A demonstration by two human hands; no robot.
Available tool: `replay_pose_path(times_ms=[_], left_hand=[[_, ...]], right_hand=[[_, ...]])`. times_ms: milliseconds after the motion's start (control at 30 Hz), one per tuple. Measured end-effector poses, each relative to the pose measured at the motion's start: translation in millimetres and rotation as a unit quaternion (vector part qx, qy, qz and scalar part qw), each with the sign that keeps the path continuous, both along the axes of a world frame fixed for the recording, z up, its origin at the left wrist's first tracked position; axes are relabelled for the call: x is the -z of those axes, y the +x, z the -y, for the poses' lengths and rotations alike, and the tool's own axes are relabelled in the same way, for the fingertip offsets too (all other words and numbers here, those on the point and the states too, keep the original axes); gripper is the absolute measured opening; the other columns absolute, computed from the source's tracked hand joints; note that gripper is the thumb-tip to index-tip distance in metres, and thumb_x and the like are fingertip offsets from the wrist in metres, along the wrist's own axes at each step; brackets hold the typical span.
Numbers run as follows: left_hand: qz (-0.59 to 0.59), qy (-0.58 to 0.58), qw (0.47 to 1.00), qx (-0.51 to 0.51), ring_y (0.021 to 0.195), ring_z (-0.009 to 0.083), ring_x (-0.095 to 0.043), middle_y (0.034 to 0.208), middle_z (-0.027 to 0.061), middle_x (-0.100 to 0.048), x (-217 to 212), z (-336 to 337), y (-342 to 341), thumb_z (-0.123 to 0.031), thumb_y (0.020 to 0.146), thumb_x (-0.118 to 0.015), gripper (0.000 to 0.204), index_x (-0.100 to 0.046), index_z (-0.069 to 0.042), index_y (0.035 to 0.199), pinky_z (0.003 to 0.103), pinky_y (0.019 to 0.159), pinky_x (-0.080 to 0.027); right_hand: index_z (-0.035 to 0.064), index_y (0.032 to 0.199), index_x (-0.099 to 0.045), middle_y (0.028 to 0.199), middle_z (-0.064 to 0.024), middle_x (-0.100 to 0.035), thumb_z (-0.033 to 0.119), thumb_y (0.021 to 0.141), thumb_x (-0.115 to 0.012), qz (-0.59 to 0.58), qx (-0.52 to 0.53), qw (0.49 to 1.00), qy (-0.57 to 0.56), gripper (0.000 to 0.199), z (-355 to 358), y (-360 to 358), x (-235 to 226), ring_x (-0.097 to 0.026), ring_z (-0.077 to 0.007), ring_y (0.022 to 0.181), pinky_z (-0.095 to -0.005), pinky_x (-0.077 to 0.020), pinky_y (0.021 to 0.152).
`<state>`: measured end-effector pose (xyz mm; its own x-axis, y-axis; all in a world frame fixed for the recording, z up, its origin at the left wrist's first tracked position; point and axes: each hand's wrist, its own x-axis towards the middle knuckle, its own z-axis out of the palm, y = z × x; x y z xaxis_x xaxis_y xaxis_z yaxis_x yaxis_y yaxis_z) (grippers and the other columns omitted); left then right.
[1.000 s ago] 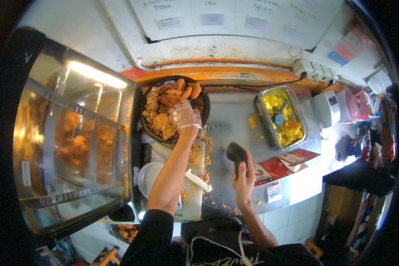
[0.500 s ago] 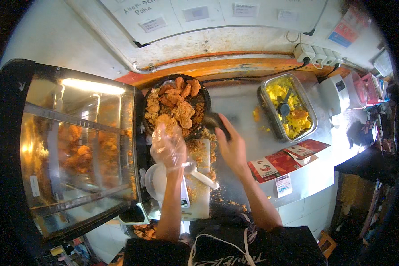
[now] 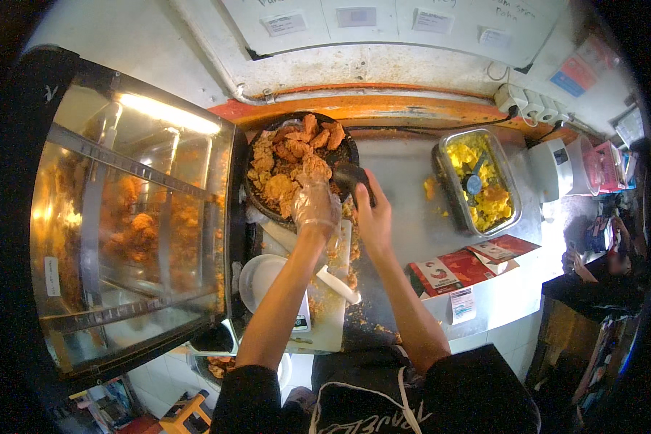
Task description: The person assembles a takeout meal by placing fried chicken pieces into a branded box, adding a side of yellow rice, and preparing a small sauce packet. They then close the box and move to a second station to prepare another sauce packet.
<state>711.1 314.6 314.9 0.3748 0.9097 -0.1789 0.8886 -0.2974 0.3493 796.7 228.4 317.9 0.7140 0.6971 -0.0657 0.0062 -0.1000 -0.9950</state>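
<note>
A wide black stone mortar (image 3: 353, 153) stands beside the display cabinet, heaped with fried chicken pieces (image 3: 273, 189) and crumbs. My left hand (image 3: 316, 207), in a clear plastic glove, reaches over its near right side and has its fingers on a fried chicken piece (image 3: 317, 168). At the mortar's right rim my bare right hand (image 3: 374, 217) is closed round a dark, rounded pestle (image 3: 350, 177), whose head is close to that piece. Below the mortar a white-handled knife (image 3: 338, 285) lies on a crumb-covered cutting board (image 3: 330, 331).
A lit glass cabinet (image 3: 141, 231) of fried chicken fills the left. A round plate (image 3: 259, 281) sits on a kitchen scale (image 3: 301, 318). To the right are a clear tub (image 3: 515, 210) of yellow food and red folded cartons (image 3: 459, 271). Another person (image 3: 604, 264) is at far right.
My left hand has moved right across the mortar, nearer to the pestle. The right hand keeps hold of the pestle. The view has shifted slightly, and another person now shows at right.
</note>
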Motion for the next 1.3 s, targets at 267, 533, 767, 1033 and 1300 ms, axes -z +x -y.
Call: replay_pose_path(times_ms=[267, 533, 767, 1033, 1300], left_hand=[[-0.113, 0.069, 0.989, 0.068, 0.099, 0.0298, -0.066, 0.114, 0.0148, -0.065, -1.6, -35.6, 24.1, -0.018, 0.083, -0.068, 0.036, -0.063, -0.002, 0.115, 0.041, 0.078, -0.056], [0.353, -0.351, 0.853, -0.161, 0.107, 0.0193, -0.061, 0.119, 0.0041, -0.067, -22.1, -109.4, -54.5, -0.019, 0.095, -0.064, 0.023, -0.067, -0.006, 0.114, 0.040, 0.096, -0.051], [0.556, -0.424, 0.702, -0.134, 0.112, 0.0222, -0.059, 0.126, 0.0046, -0.063, 13.8, -122.5, -118.1, -0.021, 0.095, -0.067, 0.026, -0.063, -0.009, 0.117, 0.043, 0.095, -0.053], [0.644, -0.397, 0.651, -0.065, 0.119, 0.0283, -0.058, 0.128, 0.0124, -0.061, 2.0, -104.1, -140.6, -0.023, 0.101, -0.058, 0.032, -0.059, -0.003, 0.125, 0.048, 0.100, -0.051], [0.607, -0.304, 0.729, 0.091, 0.119, 0.0312, -0.059, 0.130, 0.0163, -0.060, -62.1, -75.5, -164.4, -0.026, 0.098, -0.058, 0.043, -0.056, 0.001, 0.131, 0.049, 0.102, -0.049]], right_hand=[[0.0088, 0.149, -0.046, 0.097, -0.0011, -0.062, 0.033, 0.104, -0.056, -0.144, 0.044, 0.988, 0.013, 0.053, 53.9, 11.2, -16.4, -0.044, -0.0045, 0.065, -0.0234, -0.0422, 0.057], [0.0145, 0.149, -0.047, 0.069, 0.0083, -0.048, 0.031, 0.104, -0.056, -0.157, 0.047, 0.986, -0.032, 0.049, 44.9, 23.3, 0.0, -0.040, -0.0021, 0.053, -0.0206, -0.0350, 0.047], [0.0124, 0.150, -0.046, 0.069, 0.0004, -0.057, 0.035, 0.102, -0.058, -0.087, 0.007, 0.996, 0.007, 0.054, 10.1, 17.3, 18.9, -0.048, -0.0087, 0.056, -0.0276, -0.0422, 0.053], [0.0080, 0.152, -0.035, 0.103, -0.0244, -0.069, 0.033, 0.099, -0.060, 0.315, -0.124, 0.929, -0.151, 0.064, -41.8, -10.4, 41.7, -0.068, -0.0414, 0.078, -0.0458, -0.0545, 0.065], [0.0049, 0.146, -0.044, 0.126, -0.0191, -0.052, 0.035, 0.094, -0.058, 0.477, -0.124, 0.833, -0.251, 0.061, -28.0, -46.7, 28.8, -0.051, -0.0349, 0.115, -0.0500, -0.0437, 0.096]])
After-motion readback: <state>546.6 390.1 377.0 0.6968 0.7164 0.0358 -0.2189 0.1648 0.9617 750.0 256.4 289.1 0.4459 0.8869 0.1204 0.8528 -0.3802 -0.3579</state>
